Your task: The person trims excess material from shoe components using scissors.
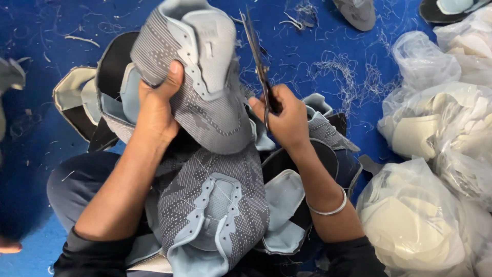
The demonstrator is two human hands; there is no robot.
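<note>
Head view, left hand: the left hand (156, 110) is seen left of centre, its grip closed on a grey knit shoe upper (197, 77), the thumb pressed on the outer face.
Head view, shoe upper: it is held raised in the upper middle of the frame, with pale blue-grey overlay panels turned toward the camera.
Head view, right hand: the right hand (287, 120) is seen right of centre, its grip closed around the handles of a pair of scissors (259, 64); a silver bangle (328, 208) is worn on that wrist.
Head view, scissors: the blades are pointed toward the top of the frame, just beside the right edge of the held upper; whether they touch it cannot be told.
Head view, lap: a pile of similar grey uppers (215, 205) is spread across the lower middle.
Head view, floor: a blue floor (41, 41) littered with loose thread scraps (338, 77) is seen across the top.
Head view, right edge: clear plastic bags of cream-coloured pieces (425, 220) are stacked there.
</note>
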